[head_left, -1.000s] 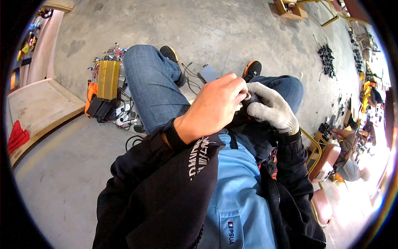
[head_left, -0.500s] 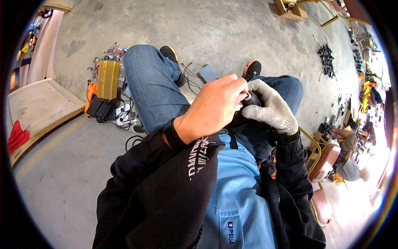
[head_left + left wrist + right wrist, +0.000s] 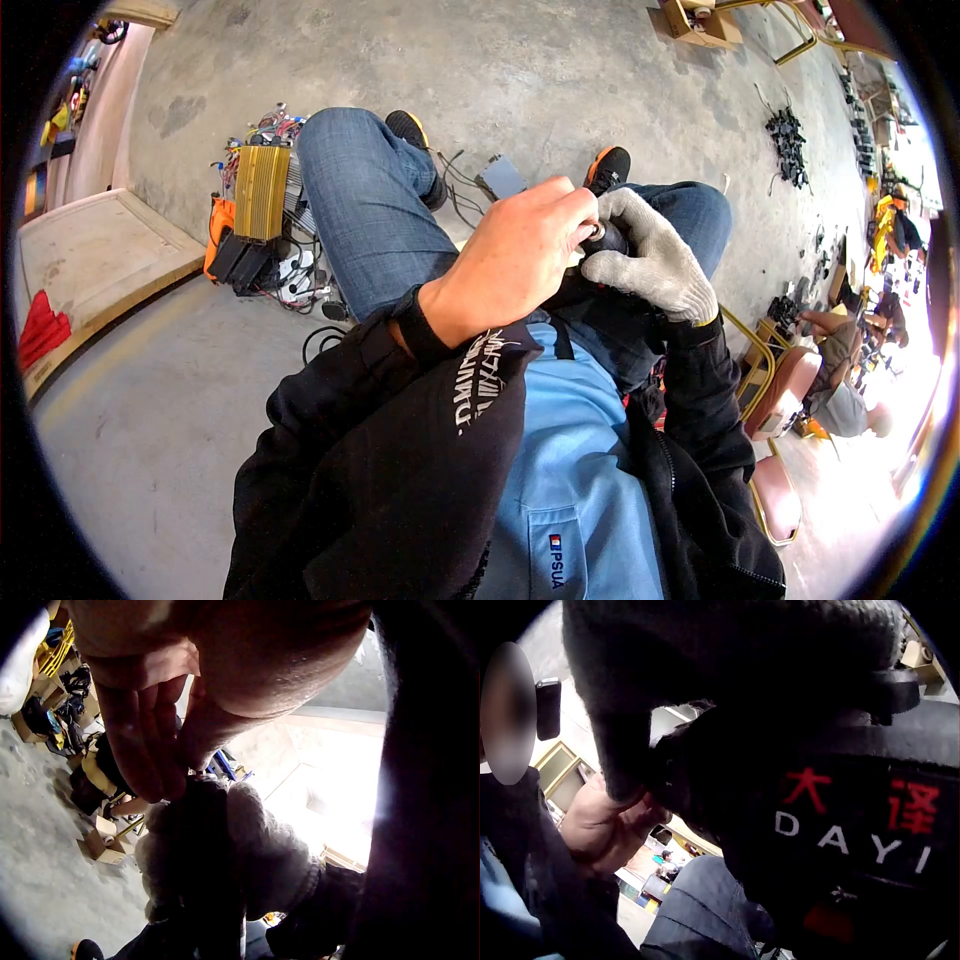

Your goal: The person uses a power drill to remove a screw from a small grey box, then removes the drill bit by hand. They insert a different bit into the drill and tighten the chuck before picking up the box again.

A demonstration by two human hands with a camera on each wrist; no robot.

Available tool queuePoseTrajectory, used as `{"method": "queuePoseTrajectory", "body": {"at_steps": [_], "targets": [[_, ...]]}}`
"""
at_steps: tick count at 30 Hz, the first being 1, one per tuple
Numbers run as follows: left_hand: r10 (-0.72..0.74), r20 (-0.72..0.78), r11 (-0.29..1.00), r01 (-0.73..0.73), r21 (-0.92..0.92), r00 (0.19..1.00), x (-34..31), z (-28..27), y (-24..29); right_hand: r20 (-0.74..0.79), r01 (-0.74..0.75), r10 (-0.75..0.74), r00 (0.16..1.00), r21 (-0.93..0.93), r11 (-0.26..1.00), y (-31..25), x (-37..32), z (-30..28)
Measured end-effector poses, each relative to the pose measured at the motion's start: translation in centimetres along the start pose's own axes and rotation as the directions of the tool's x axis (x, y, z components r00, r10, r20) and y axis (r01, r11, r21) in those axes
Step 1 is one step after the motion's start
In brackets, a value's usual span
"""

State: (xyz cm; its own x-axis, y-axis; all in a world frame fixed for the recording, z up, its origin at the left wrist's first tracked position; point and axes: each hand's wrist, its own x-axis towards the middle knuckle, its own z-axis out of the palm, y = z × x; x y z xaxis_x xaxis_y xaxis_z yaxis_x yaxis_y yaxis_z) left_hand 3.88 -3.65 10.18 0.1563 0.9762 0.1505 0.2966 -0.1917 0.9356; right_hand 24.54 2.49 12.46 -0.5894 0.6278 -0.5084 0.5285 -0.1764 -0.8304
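Observation:
A black tool with red characters and white "DAYI" lettering (image 3: 855, 832) fills much of the right wrist view. My right hand (image 3: 660, 258), in a grey knitted glove, grips its dark front part (image 3: 612, 240), thumb on the near side. With bare fingertips, my left hand (image 3: 520, 250) pinches at the small metallic end (image 3: 598, 232) of the tool. In the left wrist view, the left hand's fingers (image 3: 150, 742) meet at the tip of the dark tool (image 3: 206, 855), which stands between gloved fingers. What exactly the fingertips hold is hidden.
Beyond the left knee lie a gold finned box (image 3: 262, 193), cables and an orange item (image 3: 219, 228). A grey plate (image 3: 503, 177) rests between the shoes. A wooden board (image 3: 100, 250) stands far left; black parts (image 3: 788, 145), a chair and another person are at right.
The gloved thumb has shifted slightly left along the tool. My bare left hand stays in nearly the same place at the tool's end.

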Motion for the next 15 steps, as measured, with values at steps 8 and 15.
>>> {"method": "queuePoseTrajectory", "body": {"at_steps": [8,15], "targets": [[0.011,-0.008,1.000,-0.011,-0.002,1.000,0.0,0.1,-0.2,0.076,-0.054,0.040,0.996,0.191,0.980,-0.3,-0.4,-0.4],[0.002,-0.001,1.000,-0.002,0.009,1.000,0.0,0.0,-0.2,0.067,-0.094,0.085,0.994,0.154,0.984,-0.4,-0.1,-0.1]]}}
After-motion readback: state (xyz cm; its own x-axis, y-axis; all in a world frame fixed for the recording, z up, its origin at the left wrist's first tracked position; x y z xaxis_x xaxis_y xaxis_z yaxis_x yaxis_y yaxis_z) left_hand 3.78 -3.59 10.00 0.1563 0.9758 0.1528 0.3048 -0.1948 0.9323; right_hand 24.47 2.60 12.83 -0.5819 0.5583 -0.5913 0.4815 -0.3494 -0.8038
